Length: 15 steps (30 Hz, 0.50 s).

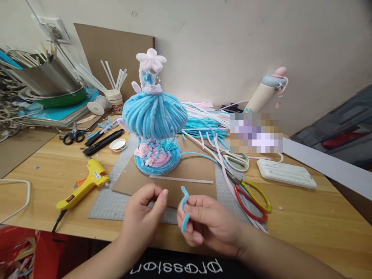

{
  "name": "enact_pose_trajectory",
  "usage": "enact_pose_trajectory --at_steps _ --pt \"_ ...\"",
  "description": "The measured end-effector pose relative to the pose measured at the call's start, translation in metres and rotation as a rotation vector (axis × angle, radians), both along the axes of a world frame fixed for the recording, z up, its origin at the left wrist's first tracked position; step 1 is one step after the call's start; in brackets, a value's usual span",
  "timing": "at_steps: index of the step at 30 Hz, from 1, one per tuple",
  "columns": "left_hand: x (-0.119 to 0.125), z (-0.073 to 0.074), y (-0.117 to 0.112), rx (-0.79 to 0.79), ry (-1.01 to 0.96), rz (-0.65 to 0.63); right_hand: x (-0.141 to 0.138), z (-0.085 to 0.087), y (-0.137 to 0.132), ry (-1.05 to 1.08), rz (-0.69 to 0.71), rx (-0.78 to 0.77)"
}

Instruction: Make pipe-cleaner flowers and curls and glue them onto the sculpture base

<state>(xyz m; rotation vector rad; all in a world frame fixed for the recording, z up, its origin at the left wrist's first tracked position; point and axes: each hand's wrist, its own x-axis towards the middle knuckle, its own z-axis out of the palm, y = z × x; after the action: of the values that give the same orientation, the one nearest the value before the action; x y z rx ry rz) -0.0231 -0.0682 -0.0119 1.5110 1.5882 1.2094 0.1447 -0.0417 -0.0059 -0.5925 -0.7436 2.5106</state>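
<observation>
My right hand (207, 223) pinches a short, bent blue pipe cleaner (185, 209) at the table's near edge. My left hand (145, 209) hovers just left of it with fingers curled and thumb near the fingertips; nothing shows in it. Behind both hands stands a blue and pink pipe-cleaner figure (155, 116) with a domed skirt and a white flower on top, resting on a brown cardboard sheet (192, 174) over a grey cutting mat (116, 193).
A yellow glue gun (87, 184) lies at the left. Red-and-yellow scissors (251, 193) and pale green scissors (236, 159) lie at the right, beside loose pipe cleaners (203, 124) and a white power strip (286, 173). Black scissors (73, 136), a utility knife (103, 142) and a cup of sticks (114, 97) sit behind.
</observation>
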Motion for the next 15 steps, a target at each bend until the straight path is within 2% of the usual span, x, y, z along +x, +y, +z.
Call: enact_pose_trajectory --at_steps 2,4,7,11,13,15 --pt "0.0021 0.0007 -0.0014 -0.050 -0.165 -0.024 0.0004 -0.0010 0.0009 0.021 -0.002 -0.014" --pt "0.0047 0.0032 -0.0019 -0.131 -0.324 -0.124 0.0004 -0.0034 0.0016 0.008 -0.003 -0.023" --pt "0.0077 0.0066 -0.0008 -0.235 -0.459 -0.287 -0.0004 -0.0081 0.0020 -0.056 0.010 -0.014" --pt "0.0100 0.0050 0.0016 -0.278 -0.582 -0.196 -0.0009 -0.0099 0.0017 -0.201 -0.047 0.166" --pt "0.0102 0.0033 0.0023 -0.284 -0.576 -0.148 -0.0007 -0.0081 0.0015 -0.270 -0.073 0.262" --pt "0.0098 0.0018 0.0025 -0.278 -0.526 -0.138 -0.0004 -0.0060 0.0013 -0.314 -0.059 0.292"
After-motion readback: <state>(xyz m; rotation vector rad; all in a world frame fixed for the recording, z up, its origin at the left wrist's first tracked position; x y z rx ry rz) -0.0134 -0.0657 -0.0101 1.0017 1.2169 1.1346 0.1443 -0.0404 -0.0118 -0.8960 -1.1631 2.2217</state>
